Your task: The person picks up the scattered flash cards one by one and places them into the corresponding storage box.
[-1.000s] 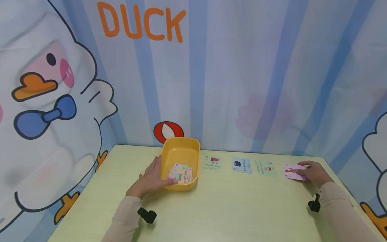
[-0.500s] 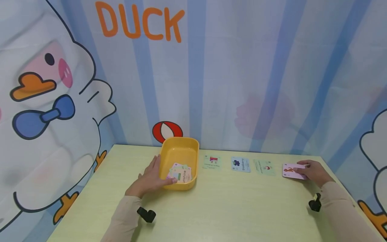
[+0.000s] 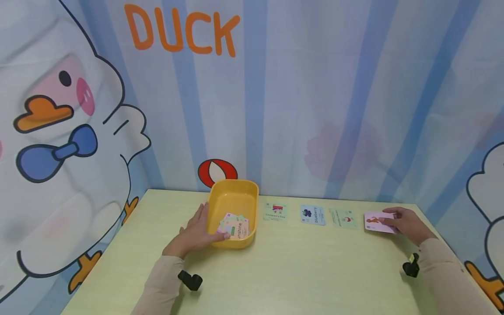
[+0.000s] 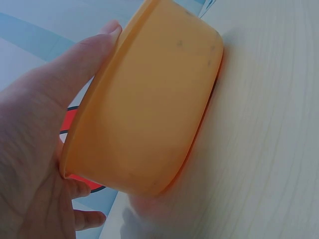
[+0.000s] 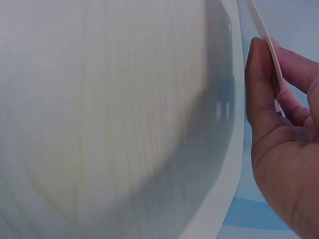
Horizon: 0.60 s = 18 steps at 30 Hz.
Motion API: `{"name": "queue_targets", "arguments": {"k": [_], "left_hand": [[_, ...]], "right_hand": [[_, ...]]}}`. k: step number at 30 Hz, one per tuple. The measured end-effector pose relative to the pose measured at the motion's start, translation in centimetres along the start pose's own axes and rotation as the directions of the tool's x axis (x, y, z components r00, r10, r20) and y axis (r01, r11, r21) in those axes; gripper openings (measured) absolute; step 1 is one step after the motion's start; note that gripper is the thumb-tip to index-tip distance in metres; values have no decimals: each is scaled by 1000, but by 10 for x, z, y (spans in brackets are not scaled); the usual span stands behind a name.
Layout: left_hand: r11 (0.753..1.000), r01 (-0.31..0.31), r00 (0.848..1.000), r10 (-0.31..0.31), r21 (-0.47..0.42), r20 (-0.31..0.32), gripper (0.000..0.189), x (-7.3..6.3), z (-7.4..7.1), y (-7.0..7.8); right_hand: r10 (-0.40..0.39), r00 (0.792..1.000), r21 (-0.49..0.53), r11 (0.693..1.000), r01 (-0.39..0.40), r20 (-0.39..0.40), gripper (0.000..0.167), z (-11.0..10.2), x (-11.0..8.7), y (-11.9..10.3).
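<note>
My left hand (image 3: pixel 195 232) grips the near left corner of a yellow plastic bin (image 3: pixel 232 194), its thumb over the rim. From the left wrist view, the bin (image 4: pixel 144 99) shows its outer wall, with the hand (image 4: pixel 45 114) along the rim. Several picture cards (image 3: pixel 234 226) lie in a loose pile inside the bin; the top one reads "unshine". On the far right, my right hand (image 3: pixel 407 225) pinches a pink picture card (image 3: pixel 376 222). Edge-on in the right wrist view, the card (image 5: pixel 266 37) sits between thumb and fingers of the hand (image 5: pixel 284 129), above the table.
Right of the bin lie three cards in a row: a green "Children's Day" card (image 3: pixel 275 211), a blue "blueberry" card (image 3: pixel 313 215) and another green card (image 3: pixel 344 218). A duck-print curtain (image 3: pixel 291 87) hangs behind the pale wooden table (image 3: pixel 307 271).
My right hand has shifted slightly left with the pink card, toward the row of cards. The left hand keeps its place on the bin.
</note>
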<state>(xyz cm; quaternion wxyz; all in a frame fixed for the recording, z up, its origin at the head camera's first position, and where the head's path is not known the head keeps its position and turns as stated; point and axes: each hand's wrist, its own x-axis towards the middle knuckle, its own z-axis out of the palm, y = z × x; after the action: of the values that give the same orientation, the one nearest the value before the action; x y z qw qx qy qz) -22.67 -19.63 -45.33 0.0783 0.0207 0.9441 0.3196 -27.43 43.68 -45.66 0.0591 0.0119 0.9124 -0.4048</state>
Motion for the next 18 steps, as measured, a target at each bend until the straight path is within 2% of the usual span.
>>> {"name": "queue_targets", "arguments": {"k": [7,18], "left_hand": [[1000,-23,1000,23,-20,-4,131,-2,-1,1],[999,-17,1000,17,-28,-3,132,-2,0,1]], "right_hand": [[-46,999,7,999,46,13,73,1,-2,2],[-90,996,-8,996,90,22,74,2,-4,-2]]}}
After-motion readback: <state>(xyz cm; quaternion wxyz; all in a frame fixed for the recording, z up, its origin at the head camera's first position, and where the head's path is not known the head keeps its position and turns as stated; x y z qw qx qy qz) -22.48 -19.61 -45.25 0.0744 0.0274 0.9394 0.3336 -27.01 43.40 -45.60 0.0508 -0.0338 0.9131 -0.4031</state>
